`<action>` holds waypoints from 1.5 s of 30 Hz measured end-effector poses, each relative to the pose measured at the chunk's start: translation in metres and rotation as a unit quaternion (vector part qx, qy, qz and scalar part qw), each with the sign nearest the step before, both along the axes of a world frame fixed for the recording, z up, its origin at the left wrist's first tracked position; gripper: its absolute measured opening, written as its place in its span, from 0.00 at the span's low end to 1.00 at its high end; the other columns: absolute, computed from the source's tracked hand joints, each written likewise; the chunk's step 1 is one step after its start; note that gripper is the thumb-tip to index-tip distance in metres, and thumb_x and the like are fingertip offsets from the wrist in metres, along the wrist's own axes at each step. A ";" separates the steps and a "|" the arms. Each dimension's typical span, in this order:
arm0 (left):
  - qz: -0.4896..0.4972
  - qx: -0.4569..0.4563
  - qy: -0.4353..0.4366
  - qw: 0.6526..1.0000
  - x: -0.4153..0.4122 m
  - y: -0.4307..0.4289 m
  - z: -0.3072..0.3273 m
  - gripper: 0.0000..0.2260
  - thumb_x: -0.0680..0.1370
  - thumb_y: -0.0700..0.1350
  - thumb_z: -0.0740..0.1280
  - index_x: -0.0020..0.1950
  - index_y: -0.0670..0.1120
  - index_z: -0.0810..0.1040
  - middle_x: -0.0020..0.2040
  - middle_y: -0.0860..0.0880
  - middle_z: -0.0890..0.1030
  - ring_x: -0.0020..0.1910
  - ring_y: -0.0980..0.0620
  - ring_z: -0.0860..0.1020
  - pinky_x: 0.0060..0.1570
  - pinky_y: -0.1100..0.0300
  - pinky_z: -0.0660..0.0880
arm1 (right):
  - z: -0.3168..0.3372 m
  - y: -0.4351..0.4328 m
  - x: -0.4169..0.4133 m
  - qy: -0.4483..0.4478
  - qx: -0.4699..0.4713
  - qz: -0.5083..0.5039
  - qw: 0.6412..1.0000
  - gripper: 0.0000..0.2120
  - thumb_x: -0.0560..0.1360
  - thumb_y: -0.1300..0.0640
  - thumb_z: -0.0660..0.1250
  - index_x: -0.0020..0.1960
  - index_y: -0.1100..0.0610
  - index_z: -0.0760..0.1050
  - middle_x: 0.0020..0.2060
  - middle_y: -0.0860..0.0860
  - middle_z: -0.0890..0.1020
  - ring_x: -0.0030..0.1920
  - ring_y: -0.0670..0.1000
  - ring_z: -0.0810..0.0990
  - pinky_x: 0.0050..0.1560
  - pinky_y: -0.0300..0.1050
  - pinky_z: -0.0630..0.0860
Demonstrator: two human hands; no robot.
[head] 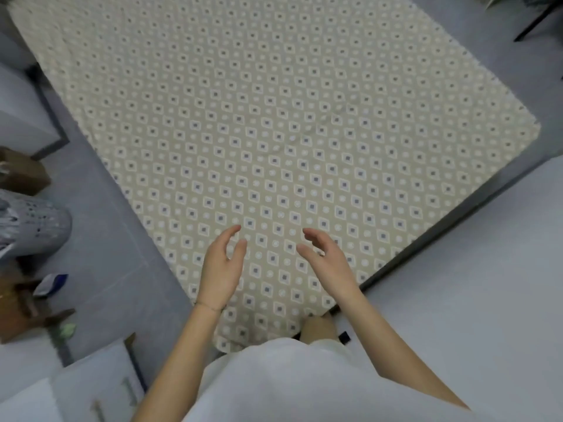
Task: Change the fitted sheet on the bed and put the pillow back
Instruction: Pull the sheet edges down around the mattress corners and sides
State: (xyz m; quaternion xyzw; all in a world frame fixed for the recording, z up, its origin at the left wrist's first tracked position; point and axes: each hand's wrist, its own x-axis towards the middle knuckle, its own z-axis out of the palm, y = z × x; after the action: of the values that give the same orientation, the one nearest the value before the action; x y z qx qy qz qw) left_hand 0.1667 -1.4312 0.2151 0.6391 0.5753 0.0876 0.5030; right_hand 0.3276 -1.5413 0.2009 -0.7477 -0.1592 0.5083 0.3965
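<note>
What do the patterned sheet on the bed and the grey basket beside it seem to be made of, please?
The sheet looks like woven cloth, matte, printed with diamonds and dots; soft creases near its middle suggest fabric, fibre unclear. The basket is probably moulded grey plastic, judging by its regular rows of holes, though blur leaves doubt.

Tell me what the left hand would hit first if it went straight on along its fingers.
Probably the sheet: the left hand points forward across it, and nothing else shows in that line. Its height above the sheet is unclear.
</note>
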 end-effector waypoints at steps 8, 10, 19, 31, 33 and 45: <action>0.081 0.004 -0.011 0.997 0.089 -0.019 0.019 0.17 0.82 0.46 0.61 0.72 0.50 0.70 0.70 0.57 0.71 0.67 0.64 0.66 0.67 0.65 0.61 | 0.010 0.025 0.097 0.005 -0.009 0.104 0.995 0.21 0.78 0.50 0.66 0.70 0.47 0.69 0.65 0.41 0.73 0.65 0.41 0.70 0.59 0.38 0.66; 0.100 0.016 -0.011 0.995 0.101 -0.017 0.025 0.17 0.82 0.46 0.61 0.72 0.50 0.70 0.69 0.57 0.71 0.66 0.64 0.66 0.65 0.69 0.61 | 0.014 0.039 0.111 0.004 -0.003 0.128 0.992 0.22 0.78 0.50 0.66 0.71 0.47 0.69 0.65 0.42 0.74 0.67 0.42 0.70 0.59 0.39 0.66; 0.143 0.011 -0.040 0.989 0.121 -0.030 0.022 0.16 0.82 0.46 0.61 0.70 0.51 0.72 0.66 0.61 0.72 0.65 0.66 0.67 0.65 0.70 0.63 | 0.032 0.064 0.148 -0.012 0.025 0.140 0.990 0.21 0.78 0.50 0.66 0.71 0.46 0.69 0.65 0.44 0.74 0.66 0.43 0.70 0.58 0.39 0.67; 0.051 0.025 -0.055 0.997 0.184 -0.014 0.020 0.17 0.83 0.45 0.61 0.71 0.48 0.71 0.68 0.57 0.72 0.65 0.65 0.66 0.63 0.69 0.61 | 0.046 0.005 0.222 -0.078 0.015 0.083 0.993 0.20 0.78 0.51 0.66 0.69 0.46 0.71 0.64 0.41 0.75 0.65 0.42 0.71 0.65 0.43 0.69; 0.051 0.028 -0.050 0.997 0.209 -0.015 0.019 0.16 0.83 0.45 0.61 0.71 0.48 0.71 0.68 0.57 0.72 0.65 0.65 0.66 0.63 0.70 0.60 | 0.044 0.012 0.249 -0.079 0.025 0.083 0.993 0.20 0.78 0.51 0.66 0.70 0.46 0.70 0.65 0.41 0.75 0.65 0.41 0.71 0.64 0.43 0.69; 0.195 0.010 -0.062 0.979 0.438 -0.062 0.015 0.19 0.83 0.47 0.60 0.74 0.50 0.68 0.71 0.56 0.71 0.70 0.60 0.68 0.70 0.61 0.64 | 0.027 0.035 0.478 -0.080 0.035 0.180 0.980 0.22 0.78 0.51 0.66 0.72 0.49 0.68 0.67 0.43 0.73 0.67 0.43 0.70 0.64 0.41 0.67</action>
State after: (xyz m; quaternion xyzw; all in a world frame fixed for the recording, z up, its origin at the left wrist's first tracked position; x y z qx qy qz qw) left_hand 0.6050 -1.4931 0.2304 0.5129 0.6554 0.2289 0.5050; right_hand 0.8052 -1.5067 0.2274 -0.7306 -0.3401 0.5043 0.3102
